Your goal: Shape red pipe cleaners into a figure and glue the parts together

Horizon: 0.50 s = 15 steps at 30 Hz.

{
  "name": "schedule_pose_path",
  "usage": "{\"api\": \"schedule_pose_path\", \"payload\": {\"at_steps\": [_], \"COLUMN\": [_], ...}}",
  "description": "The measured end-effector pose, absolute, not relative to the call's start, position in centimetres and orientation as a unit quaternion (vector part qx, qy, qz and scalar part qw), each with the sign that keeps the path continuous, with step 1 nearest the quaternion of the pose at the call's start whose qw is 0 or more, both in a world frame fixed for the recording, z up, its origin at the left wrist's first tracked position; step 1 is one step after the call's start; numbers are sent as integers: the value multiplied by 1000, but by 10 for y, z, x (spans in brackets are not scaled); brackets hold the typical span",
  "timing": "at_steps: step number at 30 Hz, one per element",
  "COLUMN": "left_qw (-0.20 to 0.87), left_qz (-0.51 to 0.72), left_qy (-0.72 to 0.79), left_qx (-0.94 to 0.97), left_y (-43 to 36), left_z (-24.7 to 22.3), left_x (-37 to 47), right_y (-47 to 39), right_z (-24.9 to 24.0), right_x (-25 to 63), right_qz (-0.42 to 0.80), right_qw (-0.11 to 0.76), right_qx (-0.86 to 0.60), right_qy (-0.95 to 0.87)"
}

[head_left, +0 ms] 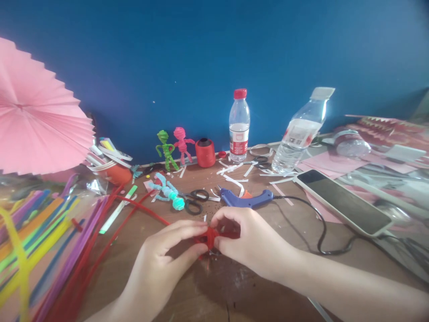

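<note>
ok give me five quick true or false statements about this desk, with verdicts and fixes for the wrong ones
1. The left hand and right hand both hold the red fuzzy piece. True.
2. The phone lies to the right of the blue glue gun. True.
3. The right hand grips the glue gun. False: it pinches the red fuzzy piece.
4. The red-capped bottle stands upright. True.
5. Three figures are upright. False: the green figure and pink figure are; the light-blue figure lies down.

Curled left fingers point(189, 230) beside right fingers point(232, 214)
</note>
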<state>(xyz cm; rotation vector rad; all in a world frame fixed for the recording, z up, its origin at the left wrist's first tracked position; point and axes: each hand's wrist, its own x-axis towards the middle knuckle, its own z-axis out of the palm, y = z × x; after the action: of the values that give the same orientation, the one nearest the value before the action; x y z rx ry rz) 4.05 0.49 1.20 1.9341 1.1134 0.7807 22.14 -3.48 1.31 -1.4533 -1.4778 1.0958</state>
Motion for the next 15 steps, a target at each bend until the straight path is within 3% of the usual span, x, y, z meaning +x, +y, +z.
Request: {"api": "schedule_pose_path", "payload": {"at_steps": [15], "left_qw": [384], "left_qz": [291], "left_qy": [413], "left_qx": [773], "left_y": [6], "left_z": [11], "left_x": [41], "right_y": [-34], "right_z": [6], "right_x": [219], "right_qz": [430], "right_qw": [381], "right_qx": [-571], "right_qy": [-586]}}
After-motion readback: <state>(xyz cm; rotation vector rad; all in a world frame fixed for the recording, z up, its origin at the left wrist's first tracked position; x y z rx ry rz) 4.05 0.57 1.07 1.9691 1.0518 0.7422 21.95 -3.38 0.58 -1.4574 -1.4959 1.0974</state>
